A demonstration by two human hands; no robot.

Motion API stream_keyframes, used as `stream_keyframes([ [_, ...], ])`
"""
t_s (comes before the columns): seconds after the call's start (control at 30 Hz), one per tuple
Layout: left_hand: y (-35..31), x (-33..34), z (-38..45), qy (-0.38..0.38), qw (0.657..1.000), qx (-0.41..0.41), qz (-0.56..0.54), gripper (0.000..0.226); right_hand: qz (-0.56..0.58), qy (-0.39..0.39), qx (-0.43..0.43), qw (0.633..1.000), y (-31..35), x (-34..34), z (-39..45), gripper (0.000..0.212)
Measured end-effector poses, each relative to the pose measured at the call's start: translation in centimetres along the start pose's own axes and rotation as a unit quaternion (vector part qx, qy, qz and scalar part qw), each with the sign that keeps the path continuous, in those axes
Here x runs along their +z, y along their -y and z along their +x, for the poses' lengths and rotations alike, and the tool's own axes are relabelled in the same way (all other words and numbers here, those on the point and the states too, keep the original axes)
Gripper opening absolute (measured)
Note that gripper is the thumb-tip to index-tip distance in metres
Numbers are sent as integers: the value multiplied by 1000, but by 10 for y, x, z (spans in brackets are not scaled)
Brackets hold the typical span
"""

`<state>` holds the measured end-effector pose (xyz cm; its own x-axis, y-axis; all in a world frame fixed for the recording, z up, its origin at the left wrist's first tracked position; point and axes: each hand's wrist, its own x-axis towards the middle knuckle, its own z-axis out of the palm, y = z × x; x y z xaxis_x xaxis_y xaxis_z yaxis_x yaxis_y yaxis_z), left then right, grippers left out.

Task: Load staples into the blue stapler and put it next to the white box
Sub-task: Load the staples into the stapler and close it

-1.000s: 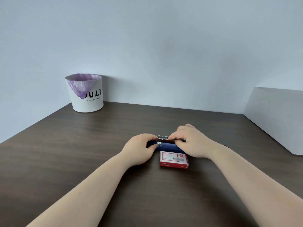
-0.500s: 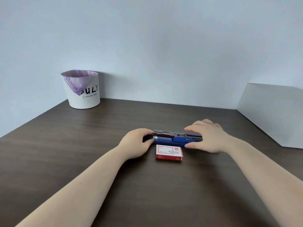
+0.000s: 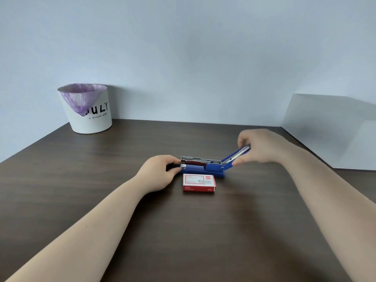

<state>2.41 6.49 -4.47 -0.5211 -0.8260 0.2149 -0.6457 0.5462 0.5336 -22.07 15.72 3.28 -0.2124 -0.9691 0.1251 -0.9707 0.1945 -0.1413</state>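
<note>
Dark wooden desk [image 3: 223, 231] under both forearms, bare except for a few things. Beyond the right hand, well apart from it: large white box [image 3: 329, 131], the final place for the stapler. Far beyond the left hand, at the wall: white bin [image 3: 89, 110] with a purple liner, of no use here.

Between the hands: blue stapler [image 3: 201, 169], base flat on the desk, metal channel exposed, top arm swung back and tilted upward. Just in front of it, on the near side: closed red-and-white staple box [image 3: 199, 182].

Right hand [image 3: 262, 147]: fingers and thumb closed around the far tip of the raised top arm. Left hand [image 3: 160, 171]: fingertips pinched on the front end of the base, pressing it down.

Step in hand, probably: opening the stapler fully. Best done slowly, turning about the hinge, with the left hand firm so the base does not slide or lift. Arm to be laid back far enough to stay open alone, leaving the right hand free for the staple box. Whether staples already lie in the channel: impossible to tell.
</note>
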Motion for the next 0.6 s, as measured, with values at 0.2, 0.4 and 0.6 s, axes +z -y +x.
stream_keyframes([
  [0.2,1,0,0,2,1000,-7,-11,24,225,-74,-101,966,37,-3,1,53],
  [0.4,-2,-2,-2,0,1000,-2,-9,25,237,-36,-114,964,62,25,6,44],
  [0.6,1,-1,-1,-1,1000,-4,8,28,135,14,-135,982,60,50,10,28],
])
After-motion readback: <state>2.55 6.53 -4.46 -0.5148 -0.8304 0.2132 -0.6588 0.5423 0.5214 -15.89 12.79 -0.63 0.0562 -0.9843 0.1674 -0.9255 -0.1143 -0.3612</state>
